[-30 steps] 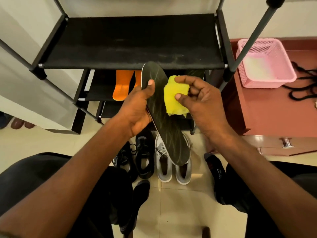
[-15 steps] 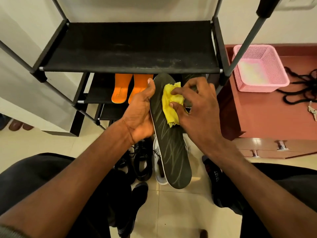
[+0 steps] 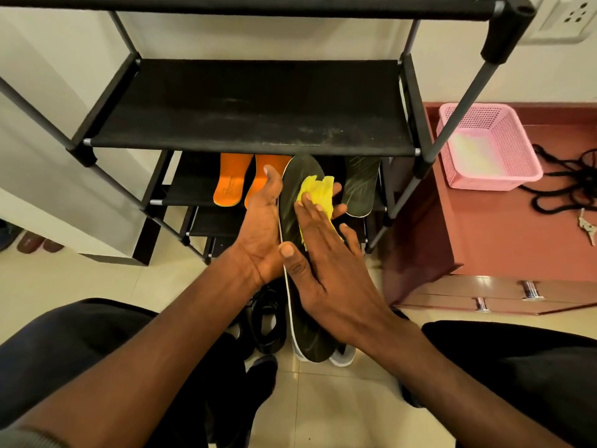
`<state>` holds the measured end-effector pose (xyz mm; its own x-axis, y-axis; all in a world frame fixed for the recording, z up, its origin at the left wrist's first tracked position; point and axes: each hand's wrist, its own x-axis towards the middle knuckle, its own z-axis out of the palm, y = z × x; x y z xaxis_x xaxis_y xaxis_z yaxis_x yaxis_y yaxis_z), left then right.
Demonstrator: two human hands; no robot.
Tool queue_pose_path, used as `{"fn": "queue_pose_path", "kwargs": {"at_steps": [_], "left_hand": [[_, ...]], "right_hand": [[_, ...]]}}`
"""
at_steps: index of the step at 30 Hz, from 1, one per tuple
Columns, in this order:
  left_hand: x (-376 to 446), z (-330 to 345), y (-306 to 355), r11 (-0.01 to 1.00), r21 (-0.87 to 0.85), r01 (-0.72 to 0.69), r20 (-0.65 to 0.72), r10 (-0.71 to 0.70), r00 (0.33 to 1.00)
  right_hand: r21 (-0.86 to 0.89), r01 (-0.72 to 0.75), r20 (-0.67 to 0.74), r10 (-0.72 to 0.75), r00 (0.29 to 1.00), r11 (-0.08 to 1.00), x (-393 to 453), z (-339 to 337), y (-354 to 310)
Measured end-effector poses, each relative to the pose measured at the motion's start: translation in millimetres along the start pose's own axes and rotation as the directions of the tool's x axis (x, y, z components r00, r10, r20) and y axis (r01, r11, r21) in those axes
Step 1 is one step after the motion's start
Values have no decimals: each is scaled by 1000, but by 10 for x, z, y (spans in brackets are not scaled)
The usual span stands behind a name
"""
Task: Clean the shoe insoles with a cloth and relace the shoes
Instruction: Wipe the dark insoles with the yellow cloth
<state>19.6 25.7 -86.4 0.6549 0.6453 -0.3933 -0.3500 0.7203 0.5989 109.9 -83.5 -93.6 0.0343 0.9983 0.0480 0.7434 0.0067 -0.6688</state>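
Observation:
A long dark insole (image 3: 288, 197) with faint leaf lines is held upright in front of the shoe rack. My left hand (image 3: 261, 227) grips it from the left edge, thumb on the front and fingertips showing past its right edge. A crumpled yellow cloth (image 3: 318, 192) lies on the insole's upper half. My right hand (image 3: 323, 270) lies flat over the cloth with straight fingers, pressing it against the insole. A matching dark insole (image 3: 360, 189) and two orange insoles (image 3: 231, 182) lean on a lower shelf. Black shoes (image 3: 268, 321) and white shoes (image 3: 342, 358) stand on the floor below.
The black shoe rack (image 3: 252, 105) fills the middle, its posts close on both sides. A red-brown cabinet (image 3: 484, 237) at the right carries a pink basket (image 3: 484, 150), black laces (image 3: 565, 185) and keys (image 3: 586, 226). My knees frame the tiled floor.
My right hand went from pinching the cloth to lying flat on it, and slid down the insole. The left hand kept its grip on the insole.

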Motion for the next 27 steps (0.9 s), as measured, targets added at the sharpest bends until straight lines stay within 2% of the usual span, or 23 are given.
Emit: {"fn": "queue_pose_path", "kwargs": {"at_steps": [5,8,11,14,16,19,22,24,27], "left_hand": [[13,7,31,999,-37,19,21,-18,1000],[-47,147,41,999,42,28,29,-29,999],[-92,226,38,997,83,8,-23,-6,1000],[-111,278,57,995,94,-25,-41,29,999],[-99,273,68,995,90,-35,-40,39,998],[-54,214,86,994,84,-76,-62,81,995],[2,159,83,989,89,-121,-118,131,984],[35,142,62,985,89,-151,-135,162,978],[48,136,51,982,90,-168,-151,180,972]], "right_hand": [[-66,-13,-116,6,993,998,70,-17,81],[-24,-46,-203,40,978,999,135,-34,159],[-43,1,-263,-13,965,999,189,-44,253],[-161,2,-383,-65,921,987,246,-71,330],[-60,13,-441,-38,896,998,287,-99,330],[218,33,-403,59,913,975,242,-74,189],[337,46,-335,75,939,940,127,64,5],[369,77,-341,58,938,926,99,137,-64],[285,90,-302,1,953,954,106,175,-103]]}}
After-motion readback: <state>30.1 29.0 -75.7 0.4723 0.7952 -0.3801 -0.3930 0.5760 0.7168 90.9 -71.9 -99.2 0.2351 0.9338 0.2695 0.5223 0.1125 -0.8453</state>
